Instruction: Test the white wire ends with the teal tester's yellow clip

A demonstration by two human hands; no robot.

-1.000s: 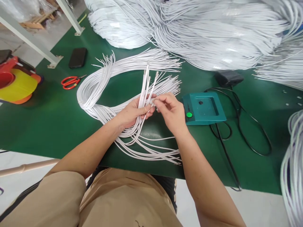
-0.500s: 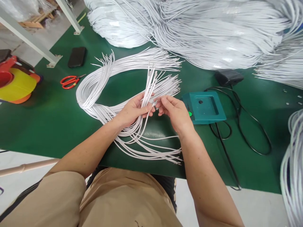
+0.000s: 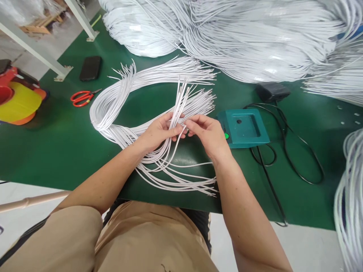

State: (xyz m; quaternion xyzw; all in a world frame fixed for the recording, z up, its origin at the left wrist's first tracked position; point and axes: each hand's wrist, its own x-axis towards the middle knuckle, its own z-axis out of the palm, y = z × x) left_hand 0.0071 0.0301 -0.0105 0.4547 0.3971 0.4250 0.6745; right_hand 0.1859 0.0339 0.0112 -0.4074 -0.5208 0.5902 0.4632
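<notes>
My left hand [image 3: 163, 128] is closed around a small bunch of white wires [image 3: 179, 99], whose ends stick up past the thumb. Close on its right, my right hand [image 3: 206, 133] pinches the end of one wire with thumb and fingertips; the very tip is hidden by the fingers. Beneath and behind the hands lies a larger looped bundle of white wires [image 3: 105, 113], its cut ends fanned out toward the right. Several loose wires [image 3: 181, 185] curve below my hands along the near side of the table.
Red-handled scissors [image 3: 82, 99] and a black phone-like object [image 3: 90, 68] lie left on the green table [image 3: 56, 151]. A teal device [image 3: 245, 128] with a green light and black cables [image 3: 300, 139] is at right. Big wire piles [image 3: 261, 41] fill the back; a yellow-red dispenser [image 3: 19, 98] stands far left.
My right hand has moved slightly left and its thumb and fingers have closed on a wire end beside my left hand. The left hand keeps its hold on the bunch.
</notes>
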